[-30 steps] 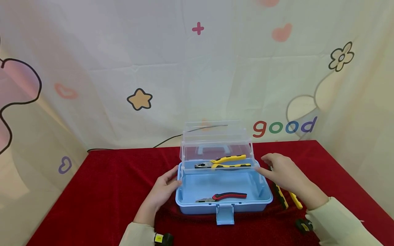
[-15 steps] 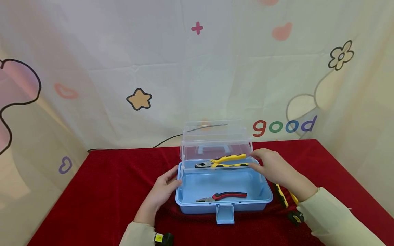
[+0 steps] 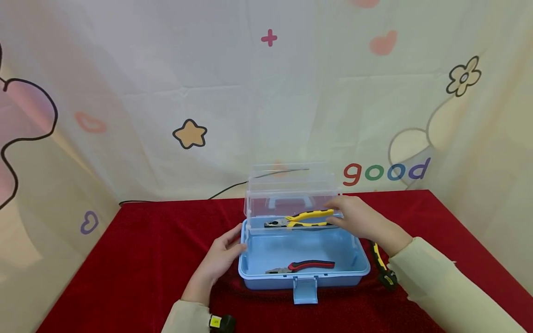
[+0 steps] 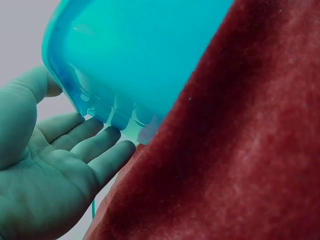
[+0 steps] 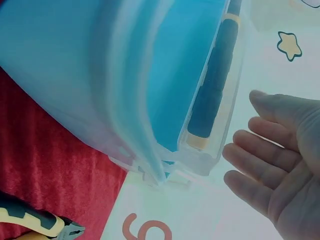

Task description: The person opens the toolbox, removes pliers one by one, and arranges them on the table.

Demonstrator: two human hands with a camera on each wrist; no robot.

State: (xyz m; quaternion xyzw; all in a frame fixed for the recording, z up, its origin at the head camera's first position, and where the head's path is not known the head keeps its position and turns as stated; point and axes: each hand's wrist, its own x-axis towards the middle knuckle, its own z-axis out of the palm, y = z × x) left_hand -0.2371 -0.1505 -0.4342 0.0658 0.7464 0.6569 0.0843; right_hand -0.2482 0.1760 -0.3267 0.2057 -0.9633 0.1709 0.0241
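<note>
A light blue toolbox (image 3: 272,283) stands with its clear lid tipped back. My left hand (image 3: 218,259) rests on its left side; in the left wrist view the fingers (image 4: 102,145) lie nearly straight along the wall, the thumb at the rim. Yellow-and-black pliers (image 3: 310,214) lie in the raised clear tray (image 3: 258,230), handles spread, head to the left. Over the handle ends hovers my right hand (image 3: 360,222), its fingers apart around them in the head view. From the right wrist view, those fingers (image 5: 255,165) stand away from the black-and-yellow handle (image 5: 215,80) and hold nothing.
Pliers with red-and-black handles (image 3: 313,264) lie inside the box near its front wall. Another yellow-and-black pair of pliers (image 5: 35,217) lies on the red cloth (image 3: 137,259) to the right, partly hidden by the right arm. The latch (image 3: 305,290) hangs down in front.
My right hand has moved left and slightly up, from the box's right rim to over the handles of the pliers in the tray. The left hand keeps its place.
</note>
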